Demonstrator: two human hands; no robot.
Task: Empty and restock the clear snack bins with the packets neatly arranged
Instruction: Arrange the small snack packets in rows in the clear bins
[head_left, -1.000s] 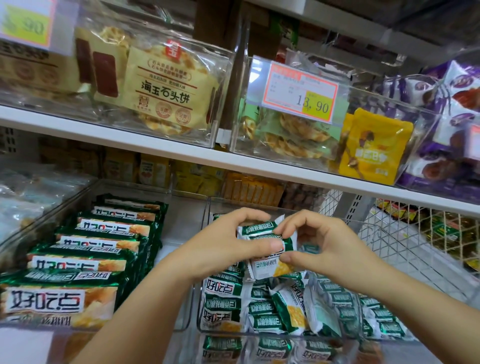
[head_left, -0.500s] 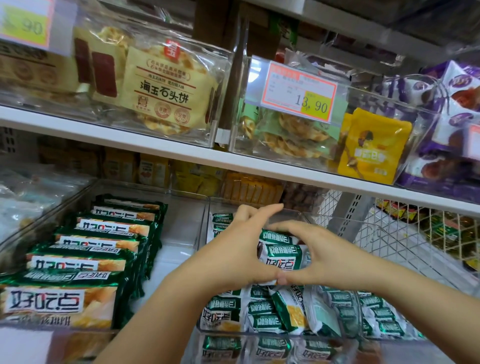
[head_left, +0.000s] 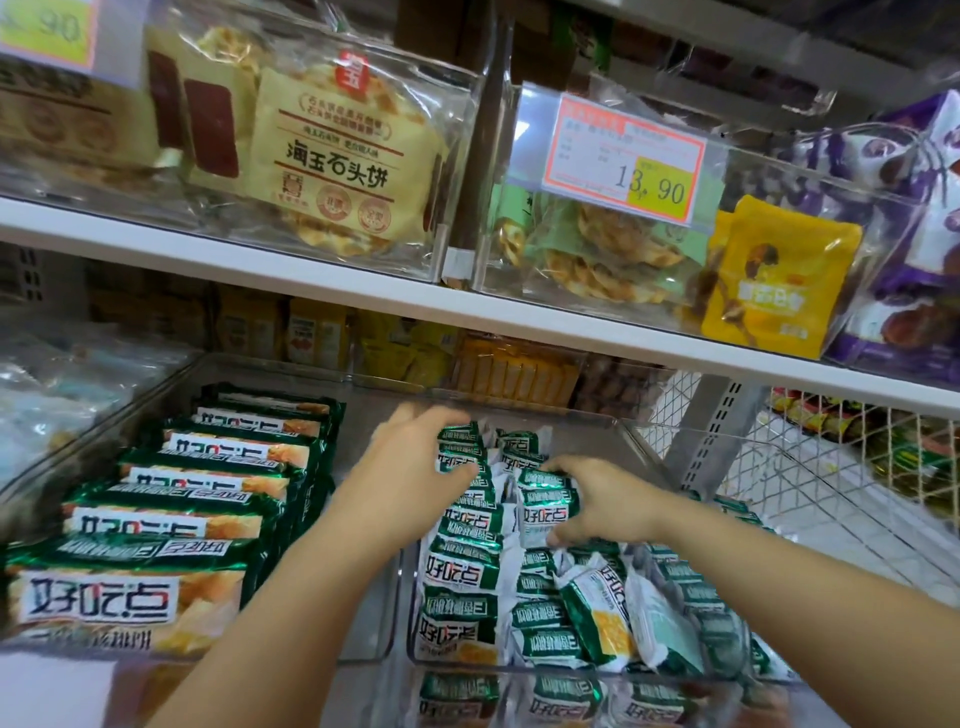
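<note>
moved: half a second back both hands were pinched together around one small packet above the bin; now I see them split apart and lower, down among the packets.
left bin (head_left: 363, 597): clear, on the lower shelf. Holds a neat file of long green packets (head_left: 156, 525), front to back, along its left side; right part bare.
left hand (head_left: 415, 467): fingers spread, palm down, pressed against the left column of small green packets (head_left: 462, 571) in the right bin. Not closed on anything that I can see.
right bin (head_left: 649, 673): clear, just beside the left one. Left side stacked in rows, right side a loose jumble.
right hand (head_left: 597, 501): fingers curled round a small upright packet (head_left: 545, 512) mid-bin, thumb below it.
upper shelf (head_left: 363, 291): clear bins of biscuit bags, price tag (head_left: 623, 158) reading 13.90.
</note>
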